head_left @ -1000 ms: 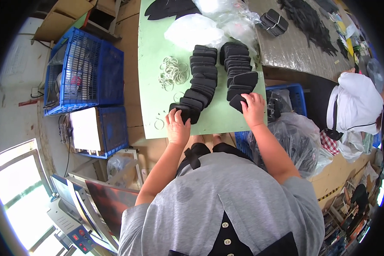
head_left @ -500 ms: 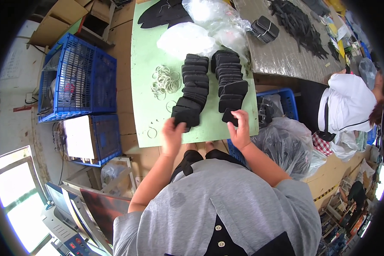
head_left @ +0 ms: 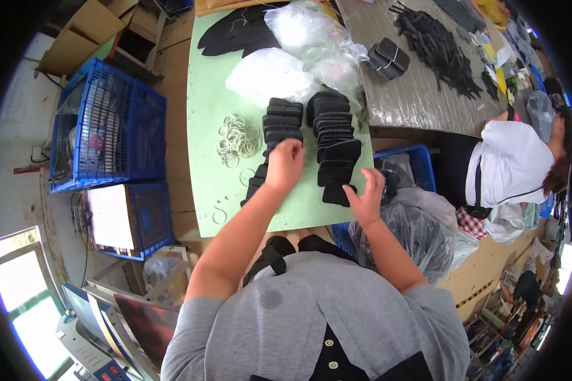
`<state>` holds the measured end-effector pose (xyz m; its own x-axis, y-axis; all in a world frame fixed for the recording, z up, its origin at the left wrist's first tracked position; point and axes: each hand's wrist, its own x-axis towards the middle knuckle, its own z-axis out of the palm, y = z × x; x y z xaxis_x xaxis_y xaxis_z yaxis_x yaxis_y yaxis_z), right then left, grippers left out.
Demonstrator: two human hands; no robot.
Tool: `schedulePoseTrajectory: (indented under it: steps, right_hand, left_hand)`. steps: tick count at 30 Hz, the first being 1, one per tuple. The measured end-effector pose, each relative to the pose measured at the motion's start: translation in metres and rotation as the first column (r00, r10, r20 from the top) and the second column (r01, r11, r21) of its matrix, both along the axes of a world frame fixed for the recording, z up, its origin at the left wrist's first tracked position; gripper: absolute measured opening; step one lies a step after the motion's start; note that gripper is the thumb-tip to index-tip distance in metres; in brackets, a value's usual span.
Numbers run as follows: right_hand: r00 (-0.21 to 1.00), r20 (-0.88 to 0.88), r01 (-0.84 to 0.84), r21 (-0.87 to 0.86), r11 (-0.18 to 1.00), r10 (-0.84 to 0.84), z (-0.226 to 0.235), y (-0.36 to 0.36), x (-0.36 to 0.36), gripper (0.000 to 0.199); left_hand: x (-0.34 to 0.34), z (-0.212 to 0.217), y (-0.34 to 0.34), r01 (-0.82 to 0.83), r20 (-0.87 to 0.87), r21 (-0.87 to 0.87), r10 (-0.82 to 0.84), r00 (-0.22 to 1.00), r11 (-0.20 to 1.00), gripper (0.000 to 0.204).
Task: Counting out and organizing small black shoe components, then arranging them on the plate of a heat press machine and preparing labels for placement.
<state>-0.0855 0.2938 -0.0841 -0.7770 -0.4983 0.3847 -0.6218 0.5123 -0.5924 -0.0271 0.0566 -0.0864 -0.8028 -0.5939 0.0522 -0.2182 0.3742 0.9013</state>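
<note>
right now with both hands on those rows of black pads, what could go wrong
The right-hand row of black pads is fanned and overlapping; the right hand at its near end could nudge the row out of line. The last pad lies close to the green table's near edge and might slide off. The left hand may sweep the metal rings nearby.

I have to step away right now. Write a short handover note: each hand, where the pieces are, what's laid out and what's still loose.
Left hand: resting on the left row of flat black foam pads; grip unclear.
Right hand: at the near end of the right row of black pads, touching the nearest pad.
Both rows lie overlapped on the pale green table top.
Loose: heap of thin metal rings left of the rows, clear plastic bags beyond them.
</note>
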Motion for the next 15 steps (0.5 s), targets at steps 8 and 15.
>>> schedulePoseTrajectory:
  steps: [8,15]
  right_hand:
    - [0.996,0.06,-0.062,-0.057,0.996,0.066,0.002,-0.071,-0.117,0.036]
    - [0.92,0.391,0.016,-0.033,0.999,-0.002,-0.015,-0.102,-0.155,0.047]
  left_hand:
    - [-0.102,0.007,-0.045,0.139,0.114,-0.159,-0.121,0.986,0.978,0.026]
    - [-0.137,0.016,-0.045,0.199,0.296,-0.091,-0.164,0.941,0.976,0.04]
